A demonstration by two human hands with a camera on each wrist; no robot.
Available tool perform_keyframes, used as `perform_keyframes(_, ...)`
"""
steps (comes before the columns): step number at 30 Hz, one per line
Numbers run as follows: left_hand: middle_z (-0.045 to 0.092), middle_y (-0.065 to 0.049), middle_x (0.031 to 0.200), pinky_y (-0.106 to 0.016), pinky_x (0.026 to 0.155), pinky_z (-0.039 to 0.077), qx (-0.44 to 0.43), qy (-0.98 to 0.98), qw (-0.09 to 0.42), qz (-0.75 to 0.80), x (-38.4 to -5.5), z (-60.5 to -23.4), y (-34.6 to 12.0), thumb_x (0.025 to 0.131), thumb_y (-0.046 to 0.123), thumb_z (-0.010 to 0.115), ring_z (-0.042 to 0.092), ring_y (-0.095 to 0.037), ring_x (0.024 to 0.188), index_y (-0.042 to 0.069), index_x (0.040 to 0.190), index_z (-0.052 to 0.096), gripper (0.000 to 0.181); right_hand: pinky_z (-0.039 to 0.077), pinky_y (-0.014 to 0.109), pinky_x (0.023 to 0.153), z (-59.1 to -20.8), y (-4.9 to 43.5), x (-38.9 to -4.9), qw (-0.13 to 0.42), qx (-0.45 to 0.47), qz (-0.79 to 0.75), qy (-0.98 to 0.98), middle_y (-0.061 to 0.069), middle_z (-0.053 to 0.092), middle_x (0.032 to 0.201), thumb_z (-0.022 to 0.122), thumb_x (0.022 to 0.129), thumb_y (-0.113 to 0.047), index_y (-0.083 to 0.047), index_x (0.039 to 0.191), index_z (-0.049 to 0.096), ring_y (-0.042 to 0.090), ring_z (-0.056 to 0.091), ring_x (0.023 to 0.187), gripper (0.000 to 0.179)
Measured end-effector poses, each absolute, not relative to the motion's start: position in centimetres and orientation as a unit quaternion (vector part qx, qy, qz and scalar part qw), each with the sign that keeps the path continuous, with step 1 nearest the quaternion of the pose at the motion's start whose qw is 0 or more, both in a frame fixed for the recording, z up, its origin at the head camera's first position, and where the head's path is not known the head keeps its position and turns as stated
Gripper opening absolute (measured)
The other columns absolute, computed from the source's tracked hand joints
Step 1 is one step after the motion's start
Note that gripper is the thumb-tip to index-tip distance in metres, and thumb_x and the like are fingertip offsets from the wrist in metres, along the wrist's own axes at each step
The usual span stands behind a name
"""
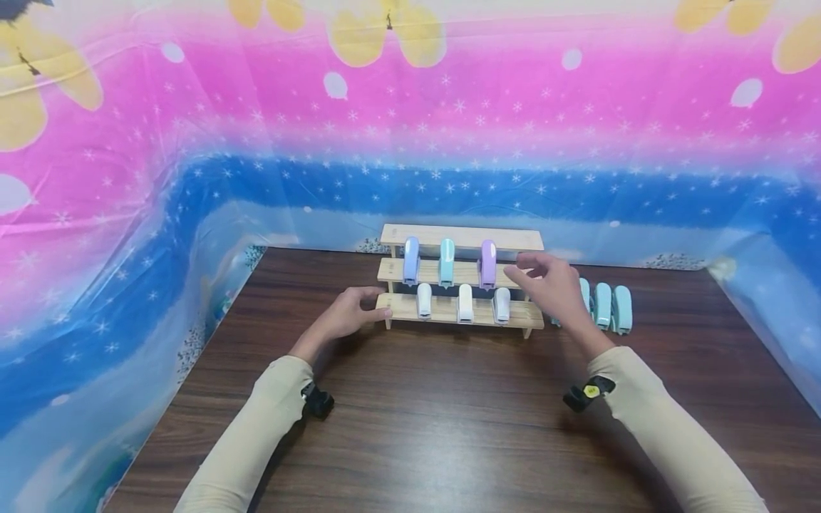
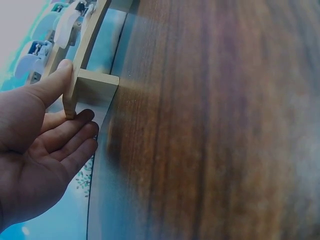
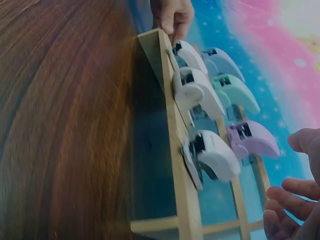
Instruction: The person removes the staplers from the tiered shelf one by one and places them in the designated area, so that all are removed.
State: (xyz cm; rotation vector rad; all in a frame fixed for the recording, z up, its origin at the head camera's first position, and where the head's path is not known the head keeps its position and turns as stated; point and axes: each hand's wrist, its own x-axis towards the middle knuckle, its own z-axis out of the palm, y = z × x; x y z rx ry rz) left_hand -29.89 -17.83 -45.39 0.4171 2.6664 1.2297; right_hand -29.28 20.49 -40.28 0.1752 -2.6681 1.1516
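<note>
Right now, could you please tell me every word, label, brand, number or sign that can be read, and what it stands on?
There is no readable text in these views.
Yellow sticker on the black wrist device: any mark is too small to read.
Rack: faint marks at its left end, too blurred to read.

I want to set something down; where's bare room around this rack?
Free: the top shelf, above the middle shelf; the table in front of the rack, between the left sleeve and right sleeve. Crowded: that middle shelf and the bottom shelf, three staplers each, and the table beside the right hand, where teal staplers sit.
</note>
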Motion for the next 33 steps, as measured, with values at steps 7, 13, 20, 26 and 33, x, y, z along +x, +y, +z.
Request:
perform_keyframes(7, 0.054, -0.021, 0.148, -0.053, 0.115, 0.038, 0.141, 0.894, 0.087, 0.416, -30.0, -45.3, -17.8, 0.097, 0.031, 0.073, 0.045, -0.035, 0.142, 0.001, 0.144, 0.056, 0.059, 0.056, 0.049, 0.083, -40.7, 19.1, -29.9, 0.112, 0.051, 0.396, -0.910, 0.010, 0.073, 0.118, 0.070, 0.090, -0.062, -0.012, 0.131, 0.069, 0.030, 0.068, 0.109, 0.065)
perform_keyframes(13, 0.055, -0.020, 0.147, -0.053, 0.115, 0.038, 0.138, 0.893, 0.087, 0.420, -30.0, -45.4, -17.7, 0.096, 0.032, 0.074, 0.046, -0.035, 0.141, 0.001, 0.143, 0.057, 0.059, 0.056, 0.048, 0.085, -41.0, 18.2, -30.0, 0.099, 0.061, 0.412, -0.904, 0.009, 0.073, 0.116, 0.071, 0.091, -0.057, -0.011, 0.131, 0.069, 0.029, 0.068, 0.106, 0.061)
perform_keyframes(20, 0.055, -0.021, 0.147, -0.054, 0.115, 0.038, 0.140, 0.894, 0.085, 0.418, -30.0, -45.4, -17.8, 0.097, 0.033, 0.073, 0.046, -0.035, 0.141, 0.000, 0.144, 0.056, 0.059, 0.057, 0.044, 0.080, -41.1, 17.5, -30.3, 0.101, 0.061, 0.416, -0.902, 0.009, 0.076, 0.109, 0.074, 0.090, -0.054, -0.010, 0.128, 0.071, 0.026, 0.070, 0.099, 0.058)
perform_keyframes(26, 0.054, -0.021, 0.147, -0.054, 0.115, 0.038, 0.138, 0.895, 0.086, 0.415, -30.0, -45.5, -17.8, 0.097, 0.033, 0.073, 0.045, -0.035, 0.142, 0.000, 0.144, 0.055, 0.060, 0.056, 0.041, 0.078, -41.0, 17.3, -30.7, 0.093, 0.056, 0.404, -0.908, 0.009, 0.076, 0.106, 0.073, 0.089, -0.060, -0.010, 0.124, 0.073, 0.025, 0.070, 0.097, 0.061)
perform_keyframes(33, 0.055, -0.021, 0.147, -0.052, 0.115, 0.038, 0.139, 0.895, 0.086, 0.414, -30.0, -45.5, -17.9, 0.097, 0.031, 0.073, 0.046, -0.035, 0.141, 0.000, 0.143, 0.056, 0.059, 0.056, 0.041, 0.078, -41.1, 17.2, -31.0, 0.081, 0.057, 0.406, -0.909, 0.007, 0.076, 0.104, 0.073, 0.088, -0.058, -0.010, 0.120, 0.075, 0.025, 0.070, 0.096, 0.058)
